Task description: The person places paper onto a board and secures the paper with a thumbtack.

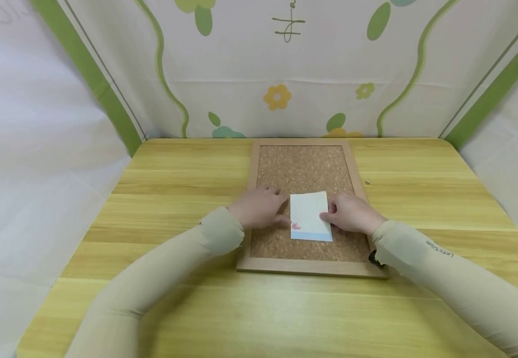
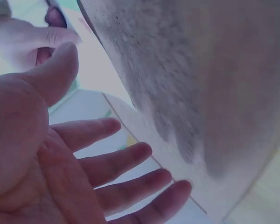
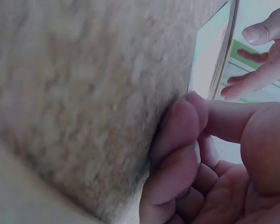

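A white sheet of note paper (image 1: 305,214) with a blue band along its near edge and a small pink print at its lower left is over the cork board (image 1: 301,166). My right hand (image 1: 352,214) pinches the paper's right edge between thumb and curled fingers; in the right wrist view those fingers (image 3: 177,140) lie close against the cork. To the left of the paper, my left hand (image 1: 261,208) is spread over the board's left side, its thumb near the paper's edge. The left wrist view has its fingers (image 2: 116,158) apart, holding nothing.
The board's wooden frame (image 1: 312,266) lies on a wood-grain table (image 1: 174,209). A tiny shiny object (image 1: 367,182) sits on the table to the right of the board. White fabric with printed flowers (image 1: 277,97) stands behind the table's far edge.
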### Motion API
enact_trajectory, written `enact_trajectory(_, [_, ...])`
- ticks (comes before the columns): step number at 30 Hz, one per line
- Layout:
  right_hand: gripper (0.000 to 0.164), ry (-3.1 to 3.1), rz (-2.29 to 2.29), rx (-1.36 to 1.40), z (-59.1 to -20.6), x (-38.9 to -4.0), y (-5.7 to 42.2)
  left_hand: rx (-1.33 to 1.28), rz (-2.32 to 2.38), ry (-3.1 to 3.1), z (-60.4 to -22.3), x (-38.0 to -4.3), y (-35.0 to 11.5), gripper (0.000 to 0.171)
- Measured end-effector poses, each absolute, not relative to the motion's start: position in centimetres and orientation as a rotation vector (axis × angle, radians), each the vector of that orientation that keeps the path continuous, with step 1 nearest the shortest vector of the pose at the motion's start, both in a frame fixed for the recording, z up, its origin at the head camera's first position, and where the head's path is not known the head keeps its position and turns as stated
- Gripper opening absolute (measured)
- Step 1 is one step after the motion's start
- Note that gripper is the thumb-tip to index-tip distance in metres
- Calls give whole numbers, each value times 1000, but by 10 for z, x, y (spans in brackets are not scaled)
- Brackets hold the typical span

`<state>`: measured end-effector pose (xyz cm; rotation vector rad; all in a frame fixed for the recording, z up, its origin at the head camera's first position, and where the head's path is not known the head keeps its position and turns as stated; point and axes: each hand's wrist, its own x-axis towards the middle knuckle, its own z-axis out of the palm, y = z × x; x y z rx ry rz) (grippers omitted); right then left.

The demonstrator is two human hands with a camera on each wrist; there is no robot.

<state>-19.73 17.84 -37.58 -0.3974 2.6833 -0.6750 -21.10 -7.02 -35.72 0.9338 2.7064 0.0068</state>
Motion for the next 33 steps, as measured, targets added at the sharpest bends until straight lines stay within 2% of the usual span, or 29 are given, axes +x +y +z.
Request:
enact_trajectory(10, [32,2632,-723,-470,-364,-202,185,840,-110,2590,-363,-215,-52,100])
enact_trajectory(15, [20,2751,-732,-517,-341,-216,215,816,-131,2573,-361,-214,-49,103])
enact_trajectory(18, [19,2854,-659,-515,-335,-230,239,809,-147,2576,-362,-214,-47,104])
enact_trajectory(25, [22,2986,-534,-490,-349,-259,291,782,-202,2590,-364,-214,-42,106])
enact_trajectory(33, [23,2988,-573,-445,-375,-275,306,775,-189,2572,-365,-213,-37,105])
